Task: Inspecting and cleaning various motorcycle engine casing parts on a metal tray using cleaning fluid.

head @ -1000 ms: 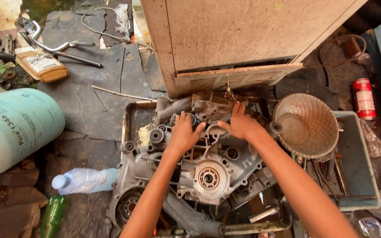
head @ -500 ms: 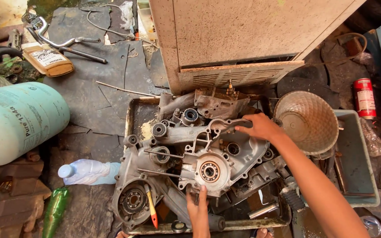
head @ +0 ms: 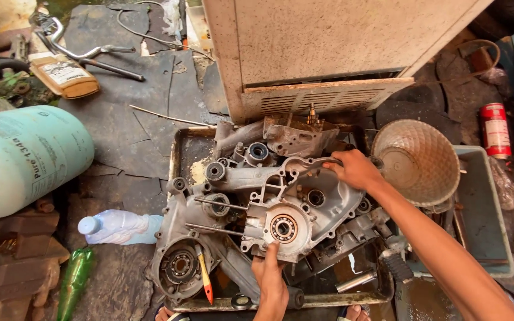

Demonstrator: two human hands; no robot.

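A grey metal engine crankcase (head: 251, 202) lies in a shallow metal tray (head: 179, 148) on the ground. My right hand (head: 355, 169) grips the far rim of its upper case half (head: 304, 208). My left hand (head: 270, 278) reaches up from the bottom of the view, with fingers on the near edge of that half, just below the round bearing (head: 283, 228). A screwdriver with a red and yellow handle (head: 204, 274) lies on the lower left of the crankcase.
A pale green gas cylinder (head: 22, 157) lies at the left. A clear plastic bottle (head: 120, 227) and a green bottle (head: 75, 279) lie beside the tray. A metal funnel (head: 417, 160) rests over a grey tub (head: 483, 208). A rusty cabinet (head: 328, 53) stands behind, a red can (head: 495, 129) at right.
My left hand came off the far side of the crankcase and now grips the near edge below the bearing. My right hand stayed on the far rim. The view moved closer.
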